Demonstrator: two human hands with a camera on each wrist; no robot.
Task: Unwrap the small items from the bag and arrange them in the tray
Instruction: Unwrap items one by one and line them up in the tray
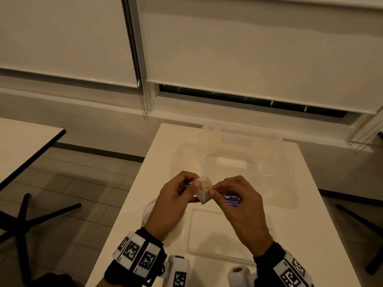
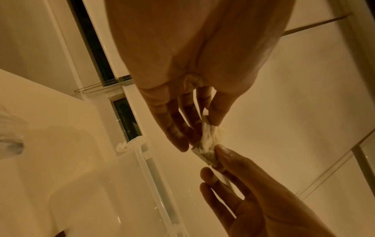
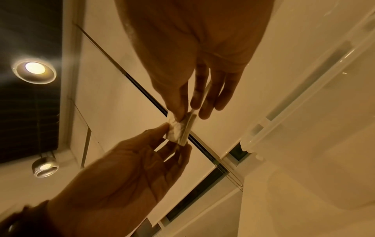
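Note:
A small pale speckled item in a clear wrapper (image 1: 205,189) is held up between both hands above the white table (image 1: 300,204). My left hand (image 1: 195,185) pinches its left end between thumb and fingers. My right hand (image 1: 213,192) pinches the right edge of the wrapper. In the left wrist view the crinkled wrapper (image 2: 207,142) stretches between the left hand (image 2: 201,133) and the right hand (image 2: 215,160). The right wrist view shows the item (image 3: 178,130) between the right hand (image 3: 186,112) and the left hand (image 3: 174,139). A shallow clear tray (image 1: 223,230) lies below the hands. A purple-labelled pack (image 1: 233,200) is partly hidden behind the right hand.
A clear tub (image 1: 269,168) with a white block (image 1: 231,162) inside stands at the back of the table. A curved clear plastic edge (image 1: 148,208) lies near the table's left edge. A second table (image 1: 24,146) and a black chair base (image 1: 22,222) are to the left.

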